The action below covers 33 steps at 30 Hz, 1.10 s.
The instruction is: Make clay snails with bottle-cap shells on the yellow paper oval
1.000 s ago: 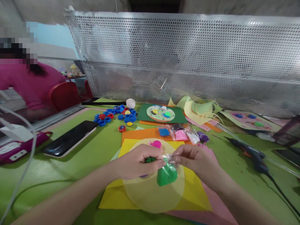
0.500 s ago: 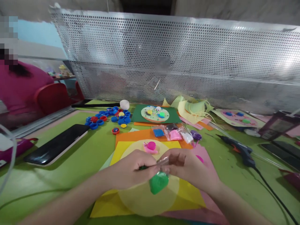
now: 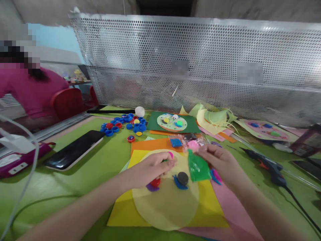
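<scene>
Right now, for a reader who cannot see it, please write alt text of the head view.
The right hand holds a green packet; the left hand is over a pale disc on yellow paper. On the disc lie a red-purple figure and a black-blue one. Caps and a phone are at left, a glue gun at right.

Silvery perforated metal screen (image 3: 213, 43) upright along far side of green worktop (image 3: 107, 160), horizontal seam across lower part. Rough gray concrete wall (image 3: 50, 13) above, dark opening (image 3: 165, 6) at top center. Pale blue patch (image 3: 55, 42) beyond screen's left end. Red chair (image 3: 67, 103) at left, second red chair (image 3: 94, 95) partly hidden behind it; cluttered table (image 3: 80, 82) farther back. Light dim, brighter glare on screen's right side.
</scene>
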Each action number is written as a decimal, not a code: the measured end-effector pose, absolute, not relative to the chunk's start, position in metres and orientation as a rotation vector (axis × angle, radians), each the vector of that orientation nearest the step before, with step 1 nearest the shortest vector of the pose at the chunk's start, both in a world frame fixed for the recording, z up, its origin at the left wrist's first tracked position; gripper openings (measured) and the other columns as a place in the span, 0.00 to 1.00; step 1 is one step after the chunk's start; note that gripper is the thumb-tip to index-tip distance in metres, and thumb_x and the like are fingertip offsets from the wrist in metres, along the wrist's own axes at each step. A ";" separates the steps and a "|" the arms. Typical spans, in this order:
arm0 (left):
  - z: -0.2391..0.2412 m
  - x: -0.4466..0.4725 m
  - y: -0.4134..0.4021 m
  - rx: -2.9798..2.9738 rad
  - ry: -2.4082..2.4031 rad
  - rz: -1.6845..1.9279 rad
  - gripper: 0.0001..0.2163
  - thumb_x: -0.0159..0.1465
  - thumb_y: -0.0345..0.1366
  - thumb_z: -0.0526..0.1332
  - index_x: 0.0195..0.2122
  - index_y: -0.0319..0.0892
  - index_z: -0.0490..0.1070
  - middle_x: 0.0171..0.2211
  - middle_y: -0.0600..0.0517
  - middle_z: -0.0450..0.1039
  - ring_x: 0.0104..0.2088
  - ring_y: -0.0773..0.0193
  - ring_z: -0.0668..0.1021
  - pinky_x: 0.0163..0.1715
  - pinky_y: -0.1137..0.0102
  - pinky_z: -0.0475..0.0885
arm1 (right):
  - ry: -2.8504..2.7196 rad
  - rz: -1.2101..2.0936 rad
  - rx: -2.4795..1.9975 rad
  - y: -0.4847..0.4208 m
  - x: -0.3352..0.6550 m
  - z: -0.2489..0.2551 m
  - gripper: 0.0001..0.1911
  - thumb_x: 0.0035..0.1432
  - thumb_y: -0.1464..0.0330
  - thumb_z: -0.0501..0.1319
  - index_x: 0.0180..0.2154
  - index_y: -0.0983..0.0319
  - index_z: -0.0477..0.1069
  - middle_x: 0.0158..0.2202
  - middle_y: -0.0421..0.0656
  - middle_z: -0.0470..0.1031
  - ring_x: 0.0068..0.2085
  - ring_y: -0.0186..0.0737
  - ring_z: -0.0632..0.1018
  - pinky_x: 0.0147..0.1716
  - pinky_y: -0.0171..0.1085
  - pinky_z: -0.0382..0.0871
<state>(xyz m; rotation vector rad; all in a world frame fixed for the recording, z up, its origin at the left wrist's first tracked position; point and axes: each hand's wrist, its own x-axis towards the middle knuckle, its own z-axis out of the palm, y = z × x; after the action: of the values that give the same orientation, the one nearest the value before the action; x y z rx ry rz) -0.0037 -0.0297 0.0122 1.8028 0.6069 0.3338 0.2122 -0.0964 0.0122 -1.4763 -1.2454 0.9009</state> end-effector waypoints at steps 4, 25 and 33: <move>0.009 -0.002 -0.027 1.628 0.633 0.342 0.09 0.56 0.35 0.60 0.35 0.43 0.58 0.33 0.56 0.66 0.28 0.70 0.70 0.29 0.72 0.66 | -1.083 0.738 -1.535 -0.081 0.246 0.004 0.23 0.44 0.50 0.62 0.31 0.64 0.68 0.17 0.33 0.59 0.17 0.27 0.60 0.15 0.30 0.55; -0.006 0.007 -0.027 1.418 0.521 0.411 0.18 0.60 0.50 0.56 0.31 0.37 0.66 0.26 0.47 0.75 0.25 0.62 0.78 0.27 0.68 0.71 | -1.512 0.136 -1.652 -0.089 0.231 0.000 0.18 0.54 0.60 0.57 0.47 0.58 0.65 0.38 0.44 0.72 0.31 0.38 0.74 0.32 0.39 0.69; -0.001 0.013 -0.045 1.396 0.575 0.467 0.19 0.60 0.53 0.52 0.29 0.40 0.67 0.22 0.56 0.68 0.27 0.68 0.75 0.29 0.75 0.69 | -2.017 0.308 -1.497 -0.116 0.170 -0.005 0.20 0.51 0.63 0.63 0.47 0.58 0.66 0.39 0.43 0.75 0.37 0.42 0.76 0.35 0.38 0.71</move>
<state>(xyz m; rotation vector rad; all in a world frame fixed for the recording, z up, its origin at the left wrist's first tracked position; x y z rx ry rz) 0.0128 -0.0452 -0.0014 1.3958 0.5753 0.4668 0.1701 -0.1160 -0.0054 -1.4968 -2.0168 0.3083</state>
